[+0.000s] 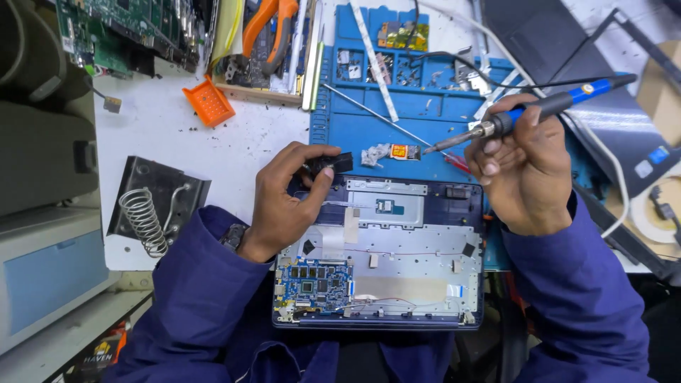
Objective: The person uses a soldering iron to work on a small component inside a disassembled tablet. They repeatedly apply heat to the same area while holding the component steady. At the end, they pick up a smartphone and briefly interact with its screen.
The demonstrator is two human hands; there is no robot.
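The laptop (pixel 379 252) lies opened on the bench (pixel 163 128) at the near edge, its cover off, the blue board (pixel 313 282) and metal plates bare; no cover is seen back on, so I judge the work midway. The left hand (pixel 287 202) pinches a small black part (pixel 330 164) at the laptop's far edge. The right hand (pixel 525 167) is closed around a soldering iron (pixel 528 113), tip pointing left over the blue mat (pixel 397 120) (not touching anything). A small red-and-yellow labelled piece (pixel 401 151) lies on the mat near the tip; an orange tray (pixel 208 103) sits further left.
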